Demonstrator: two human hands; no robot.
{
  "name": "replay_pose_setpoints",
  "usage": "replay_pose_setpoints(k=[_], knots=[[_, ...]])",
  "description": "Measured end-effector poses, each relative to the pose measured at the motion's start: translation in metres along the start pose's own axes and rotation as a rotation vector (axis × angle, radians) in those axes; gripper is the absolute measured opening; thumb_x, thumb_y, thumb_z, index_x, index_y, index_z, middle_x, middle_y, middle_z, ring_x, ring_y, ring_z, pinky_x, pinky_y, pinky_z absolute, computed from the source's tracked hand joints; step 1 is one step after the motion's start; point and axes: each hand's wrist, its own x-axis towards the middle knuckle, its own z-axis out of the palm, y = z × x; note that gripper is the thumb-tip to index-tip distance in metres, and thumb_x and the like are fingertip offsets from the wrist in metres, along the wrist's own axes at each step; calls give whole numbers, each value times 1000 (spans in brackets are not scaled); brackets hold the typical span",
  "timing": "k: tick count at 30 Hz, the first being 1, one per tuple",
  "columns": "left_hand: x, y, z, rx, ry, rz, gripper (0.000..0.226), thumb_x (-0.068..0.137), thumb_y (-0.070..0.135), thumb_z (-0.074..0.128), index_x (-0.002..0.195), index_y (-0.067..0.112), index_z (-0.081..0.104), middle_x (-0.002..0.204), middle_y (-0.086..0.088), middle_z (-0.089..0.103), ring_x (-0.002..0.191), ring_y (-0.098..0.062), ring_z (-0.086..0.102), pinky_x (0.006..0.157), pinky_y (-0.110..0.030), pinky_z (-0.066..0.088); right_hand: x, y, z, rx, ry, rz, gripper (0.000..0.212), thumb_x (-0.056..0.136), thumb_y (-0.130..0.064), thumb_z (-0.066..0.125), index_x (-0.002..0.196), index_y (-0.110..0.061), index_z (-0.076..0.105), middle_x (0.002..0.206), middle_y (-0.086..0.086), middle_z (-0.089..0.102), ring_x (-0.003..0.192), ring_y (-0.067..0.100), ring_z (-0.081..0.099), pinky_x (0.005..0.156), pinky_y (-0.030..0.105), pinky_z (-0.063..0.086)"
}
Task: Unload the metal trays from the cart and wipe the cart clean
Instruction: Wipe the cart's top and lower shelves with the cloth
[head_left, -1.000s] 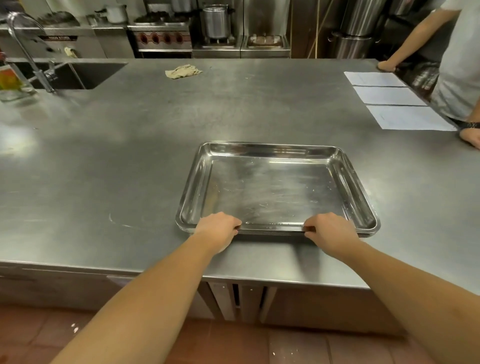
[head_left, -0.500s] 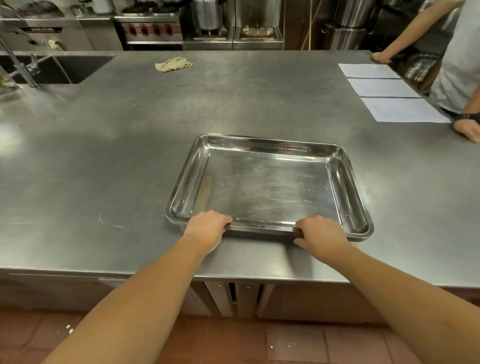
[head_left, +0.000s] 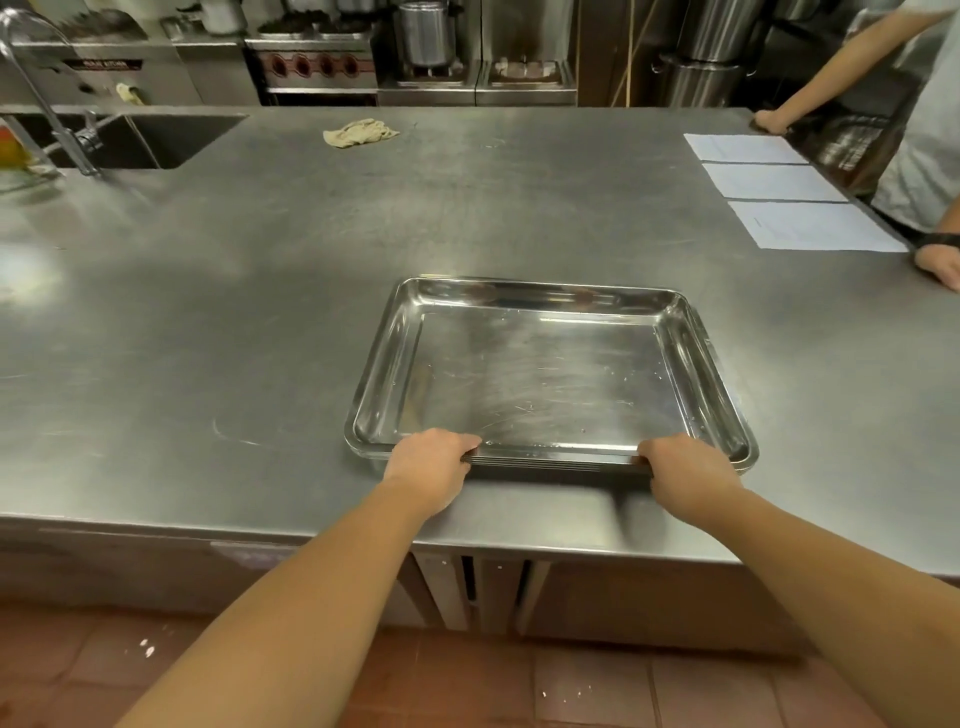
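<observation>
From the head view, a stack of trays (head_left: 545, 384) lies flat on the steel counter (head_left: 260, 312), close to its near edge and right of the middle, with several nested rims showing along the near side. The left hand (head_left: 428, 465) grips that near rim towards the left corner and the right hand (head_left: 685, 470) grips it towards the right corner, both with fingers curled round the edge. Farther back a crumpled rag (head_left: 359, 132) lies near the sink (head_left: 150, 137), three paper sheets (head_left: 774, 182) lie at the right, and another person (head_left: 924, 130) leans both hands on the counter's right side.
</observation>
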Motion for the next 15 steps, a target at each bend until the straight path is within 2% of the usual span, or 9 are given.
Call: replay_pose_setpoints(k=[2, 4, 6, 8, 10, 11, 13, 14, 15], knots=[[-9, -3, 1, -150, 29, -8, 45, 93, 32, 54, 138, 32, 47, 141, 3, 50, 130, -19, 45, 106, -33, 36, 3, -13, -3, 48, 10, -103, 31, 78, -13, 55, 109, -17, 54, 113, 4, 61, 104, 27, 57, 78, 28, 42], [-22, -1, -3, -304, 123, -45, 52, 92, 39, 55, 142, 32, 41, 148, 6, 42, 139, -15, 32, 113, -31, 24, 9, -36, -10, 254, 35, -159, 48, 80, -17, 56, 127, -15, 51, 129, 5, 56, 116, 27, 53, 92, 32, 44], [-36, 3, -10, -590, 217, -178, 52, 90, 42, 58, 140, 32, 46, 144, 8, 46, 135, -11, 37, 108, -24, 28, 13, -69, -22, 570, 62, -143, 57, 85, -22, 57, 140, -17, 43, 137, 4, 53, 123, 26, 51, 102, 36, 43], [-49, 6, -21, -882, 296, -338, 50, 88, 44, 60, 136, 32, 50, 137, 8, 52, 121, -5, 49, 99, -19, 33, 16, -105, -33, 867, 79, -138, 55, 86, -23, 59, 139, -13, 47, 136, 6, 55, 123, 24, 52, 106, 36, 40], [-65, 5, -31, -1099, 373, -446, 49, 89, 43, 60, 135, 28, 52, 133, 5, 56, 112, -2, 53, 98, -19, 37, 13, -141, -43, 1094, 59, -147, 48, 86, -22, 61, 132, -11, 54, 130, 7, 60, 117, 23, 57, 105, 39, 42], [-74, 3, -35, -1194, 426, -479, 48, 90, 41, 60, 135, 24, 53, 134, 3, 56, 111, -2, 52, 96, -14, 37, 9, -158, -47, 1163, 44, -162, 44, 86, -24, 62, 128, -12, 58, 124, 5, 62, 111, 21, 59, 101, 38, 44], [-99, -3, -41, -1335, 533, -539, 47, 92, 37, 59, 135, 19, 53, 134, 3, 55, 106, 1, 50, 77, 3, 34, -4, -192, -54, 1240, 13, -217, 31, 85, -27, 62, 116, -20, 64, 113, -2, 65, 98, 14, 60, 91, 32, 46], [-113, -8, -44, -1374, 574, -568, 47, 92, 36, 58, 135, 18, 53, 134, 4, 55, 104, 2, 49, 70, 6, 33, -13, -208, -56, 1268, -4, -249, 25, 85, -29, 63, 109, -23, 65, 109, -5, 65, 93, 10, 59, 88, 31, 47], [-130, -13, -46, -1394, 611, -588, 47, 93, 37, 57, 135, 18, 52, 135, 6, 54, 104, 3, 48, 72, 4, 32, -23, -223, -58, 1299, -38, -280, 22, 85, -29, 64, 106, -24, 65, 106, -6, 65, 90, 8, 58, 88, 31, 49]])
